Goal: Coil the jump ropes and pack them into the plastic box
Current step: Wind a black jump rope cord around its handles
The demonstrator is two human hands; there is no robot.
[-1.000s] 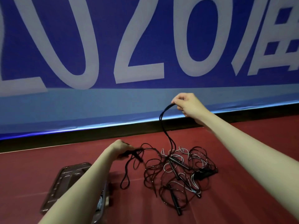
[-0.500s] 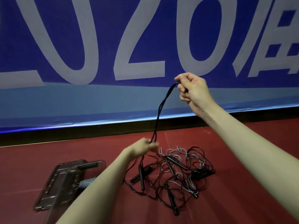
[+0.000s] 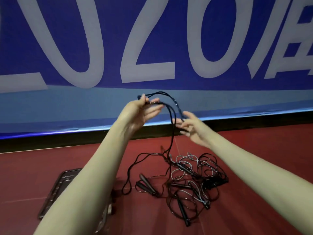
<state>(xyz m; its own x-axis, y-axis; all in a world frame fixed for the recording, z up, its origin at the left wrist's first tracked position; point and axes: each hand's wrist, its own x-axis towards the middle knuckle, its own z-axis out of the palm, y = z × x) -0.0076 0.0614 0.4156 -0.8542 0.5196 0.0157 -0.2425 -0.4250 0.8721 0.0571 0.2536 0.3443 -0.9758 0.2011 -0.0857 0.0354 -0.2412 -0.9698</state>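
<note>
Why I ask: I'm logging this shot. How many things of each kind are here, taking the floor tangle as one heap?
Hands: 2 (left hand, right hand)
lifted rope: 1
rope heap: 1, too knotted to count singly
plastic box: 1
banner: 1
Total: 6

- The blue banner [image 3: 169,48] along the wall carries huge pale-grey characters (cropped at the top edge): a "0", then "2", then "0", with part of another stroke at the far left.
- To the right of them on the same banner stand a slanted stroke and part of a blocky character, cut off by the frame and not readable.
</note>
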